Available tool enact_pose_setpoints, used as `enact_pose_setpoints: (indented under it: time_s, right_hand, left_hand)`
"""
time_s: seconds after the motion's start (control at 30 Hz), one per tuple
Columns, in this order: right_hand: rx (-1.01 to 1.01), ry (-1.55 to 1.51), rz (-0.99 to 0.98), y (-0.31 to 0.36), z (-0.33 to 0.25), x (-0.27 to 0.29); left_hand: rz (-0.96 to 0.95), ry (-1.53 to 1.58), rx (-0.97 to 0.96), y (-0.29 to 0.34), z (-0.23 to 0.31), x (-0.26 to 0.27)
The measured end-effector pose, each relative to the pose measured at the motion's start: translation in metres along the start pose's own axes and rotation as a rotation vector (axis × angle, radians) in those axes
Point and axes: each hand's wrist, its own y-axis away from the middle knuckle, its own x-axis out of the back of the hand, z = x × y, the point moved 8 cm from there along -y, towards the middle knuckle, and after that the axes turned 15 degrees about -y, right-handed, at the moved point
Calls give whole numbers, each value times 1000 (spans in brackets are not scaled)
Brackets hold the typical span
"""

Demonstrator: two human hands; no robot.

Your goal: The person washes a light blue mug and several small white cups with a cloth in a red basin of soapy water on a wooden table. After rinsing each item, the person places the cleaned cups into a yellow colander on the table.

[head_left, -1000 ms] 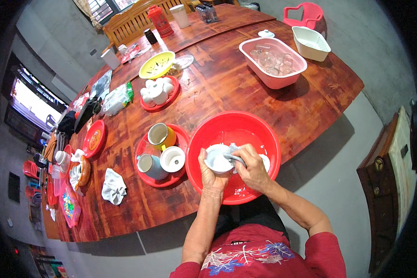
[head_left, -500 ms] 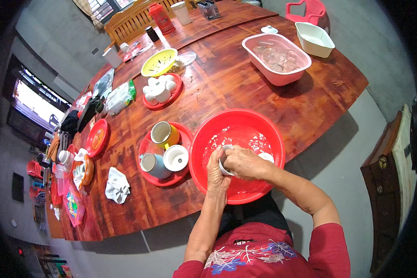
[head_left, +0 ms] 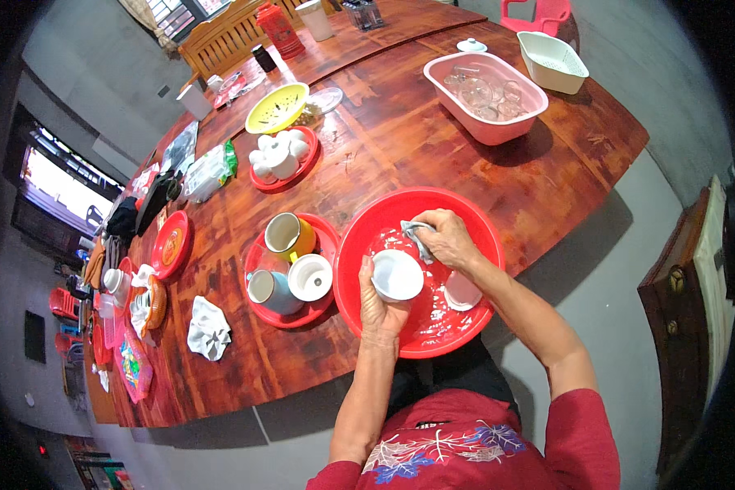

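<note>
My left hand (head_left: pixel 377 306) holds a small white cup (head_left: pixel 398 275) over the red basin (head_left: pixel 353 237), its round opening tilted up toward me. My right hand (head_left: pixel 449 237) grips a wet greyish cloth (head_left: pixel 417 238) just beyond the cup, apart from it. Shallow water lies in the basin, and a pale round piece (head_left: pixel 462 291) rests in it below my right wrist. Left of the basin, a red plate (head_left: pixel 306 317) carries a yellow mug (head_left: pixel 289 237), a light blue mug (head_left: pixel 273 292) and a white cup-like vessel (head_left: pixel 310 278).
Behind them, a red plate (head_left: pixel 309 167) bears several white cups, beside a yellow colander (head_left: pixel 277 107). A pink tub (head_left: pixel 498 131) of clear glassware and a white strainer basket (head_left: pixel 552 64) stand at the far right. A crumpled white cloth (head_left: pixel 208 328) lies near the front edge.
My right hand has come out of the cup and moved up and right with the cloth. The left hand now shows the cup's opening. The pale piece in the water is more exposed.
</note>
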Motion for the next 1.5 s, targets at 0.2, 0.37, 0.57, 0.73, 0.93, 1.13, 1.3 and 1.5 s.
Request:
enact_pose_setpoints:
  time_s: [0.2, 0.37, 0.57, 0.73, 0.93, 1.13, 1.3, 1.5]
  right_hand:
    - [349, 840, -84, 6, 32, -27]
    - [-24, 500, -706, 17, 34, -30]
    - [503, 69, -436, 61, -85, -35]
    - [660, 304, -248, 59, -82, -58]
    - [646, 751, -314, 69, -64, -65]
    - [332, 142, -514, 54, -62, -69]
    - [575, 344, -248, 54, -60, -76]
    - [348, 470, -536, 47, -36, -80]
  left_hand:
    - [-75, -23, 16, 1, 5, -6]
    - [-57, -40, -31, 2, 15, -3]
    - [-98, -85, -7, -10, 7, 2]
    - [-41, -14, -40, 4, 10, -19]
    - [-28, -193, -45, -5, 9, -1]
    - [-64, -194, -109, -7, 14, -2]
    - [-61, -195, -112, -7, 15, -5]
    - [130, -286, -128, -18, 10, 23]
